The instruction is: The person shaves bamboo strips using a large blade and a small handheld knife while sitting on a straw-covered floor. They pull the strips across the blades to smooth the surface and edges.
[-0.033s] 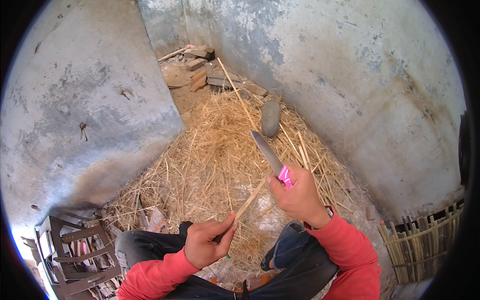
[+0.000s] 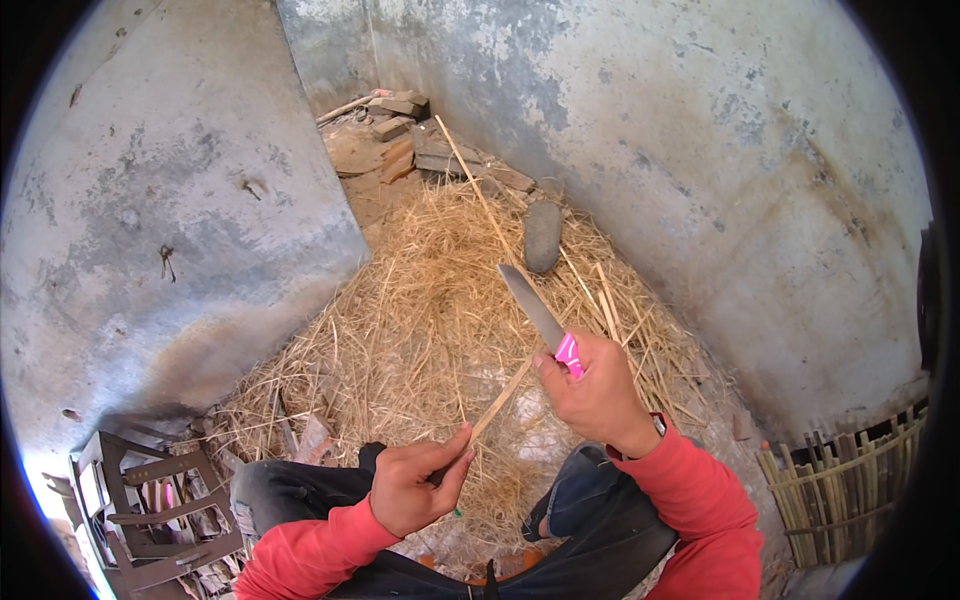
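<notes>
In my right hand (image 2: 592,385) is a knife with a pink-and-white handle (image 2: 569,355). Its broad grey blade (image 2: 530,302) points away from me and slightly left. My left hand (image 2: 420,482) is closed round the near end of a thin, pale bamboo-like strip (image 2: 500,402). The strip slants up to the right, and its far part meets my right thumb below the blade. Whether it continues behind the knife is hidden. Both hands are over my crossed legs, the right one farther forward.
Loose straw-like shavings (image 2: 420,290) cover the floor ahead. On them lie a long pale strip (image 2: 468,175) and a grey oval stone (image 2: 542,237). Broken bricks (image 2: 398,128) fill the far corner. A dark wooden frame (image 2: 165,505) stands left, a slatted basket (image 2: 850,490) right; worn walls (image 2: 740,200) enclose both sides.
The knife blade has shifted very slightly left at its tip. My hands and the strip look almost unmoved.
</notes>
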The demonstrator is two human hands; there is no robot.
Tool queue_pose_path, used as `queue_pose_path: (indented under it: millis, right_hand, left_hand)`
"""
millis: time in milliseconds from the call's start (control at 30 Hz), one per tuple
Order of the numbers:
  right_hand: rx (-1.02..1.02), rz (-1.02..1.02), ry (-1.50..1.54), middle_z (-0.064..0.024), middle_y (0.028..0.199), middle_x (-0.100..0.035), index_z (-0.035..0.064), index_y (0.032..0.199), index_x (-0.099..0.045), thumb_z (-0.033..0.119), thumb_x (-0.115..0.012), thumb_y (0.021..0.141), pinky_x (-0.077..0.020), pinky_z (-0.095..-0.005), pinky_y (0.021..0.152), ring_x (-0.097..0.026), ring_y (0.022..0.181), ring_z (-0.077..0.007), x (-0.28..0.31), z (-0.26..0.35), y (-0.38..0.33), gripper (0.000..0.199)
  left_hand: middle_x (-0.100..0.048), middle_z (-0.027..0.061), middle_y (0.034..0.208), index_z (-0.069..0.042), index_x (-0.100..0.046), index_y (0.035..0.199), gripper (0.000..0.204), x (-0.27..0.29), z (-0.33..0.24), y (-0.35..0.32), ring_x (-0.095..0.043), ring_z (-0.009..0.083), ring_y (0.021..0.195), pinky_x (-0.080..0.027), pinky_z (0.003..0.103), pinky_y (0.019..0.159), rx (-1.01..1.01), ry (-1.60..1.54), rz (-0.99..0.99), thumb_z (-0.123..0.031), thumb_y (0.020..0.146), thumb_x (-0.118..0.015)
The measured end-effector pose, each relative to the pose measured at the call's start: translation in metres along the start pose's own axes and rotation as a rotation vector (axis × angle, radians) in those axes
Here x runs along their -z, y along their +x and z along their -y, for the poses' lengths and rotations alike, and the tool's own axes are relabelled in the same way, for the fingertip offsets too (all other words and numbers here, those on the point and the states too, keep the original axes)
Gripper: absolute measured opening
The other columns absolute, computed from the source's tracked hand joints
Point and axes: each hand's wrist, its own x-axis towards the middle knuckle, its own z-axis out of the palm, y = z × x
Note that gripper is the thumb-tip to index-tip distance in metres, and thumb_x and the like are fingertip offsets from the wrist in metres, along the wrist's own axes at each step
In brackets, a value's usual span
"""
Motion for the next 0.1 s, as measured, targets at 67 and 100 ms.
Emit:
queue_pose_path:
  millis: [67,100]
  right_hand:
    - [0.016,0.028,0.017,-0.0022,0.067,-0.059,0.0011,0.087,-0.068,0.010,-0.069,0.093,-0.0407,-0.0286,0.054,-0.051,0.061,-0.0083,-0.0008,-0.0027,-0.0020,0.011]
    - [0.032,0.057,0.033,-0.0039,0.067,-0.060,0.0014,0.088,-0.068,0.011,-0.069,0.092,-0.0418,-0.0289,0.055,-0.053,0.061,-0.0097,-0.0016,-0.0061,-0.0020,0.011]
  left_hand:
    - [-0.066,0.0136,0.065,0.002,-0.075,0.116,0.033,-0.0001,-0.0005,-0.0001,-0.060,0.0135,0.050,-0.044,0.025,0.049,0.016,0.011,0.019,-0.001,0.084,-0.079]
    - [-0.066,0.0136,0.065,0.002,-0.075,0.116,0.033,0.0001,-0.0003,0.0001,-0.060,0.0135,0.050,-0.044,0.025,0.049,0.015,0.012,0.020,-0.001,0.084,-0.079]
